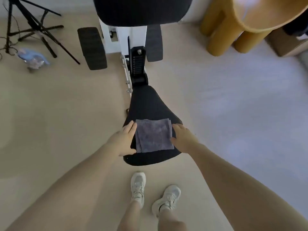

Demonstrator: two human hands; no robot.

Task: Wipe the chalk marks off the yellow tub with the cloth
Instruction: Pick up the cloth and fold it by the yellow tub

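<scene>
Two bare hands frame a folded grey cloth [153,135] that lies flat on the wide rear part of a black padded seat [148,104], which narrows away from the person toward a black adjustment post [138,64] on a white machine frame [123,35]. The left hand [124,142] sits at the cloth's left edge with fingers spread and fairly straight, fingertips reaching the upper left corner and the thumb touching the lower left corner; it curls round nothing. The right hand [182,139] lies at the cloth's right edge, fingers loosely extended and resting on the seat beside the cloth, the thumb just at the edge; whether it actually presses the fabric cannot be told. The yellow tub [260,14] stands well apart at the upper right, its rim and pale inner surface tilted toward the camera, with rounded mustard-yellow legs [216,30] below it on the floor; any chalk marks on it are too blurred to make out. Two black ridged pedals [92,48] flank the white frame. A black tripod [31,25] stands at the upper left, with a crumpled bluish plastic bag [33,58] near its feet. A brown cardboard box [283,44] sits behind the tub. White sneakers [138,187] show on the beige floor [58,105] below. No readable writing, label or brand shows anywhere.
</scene>
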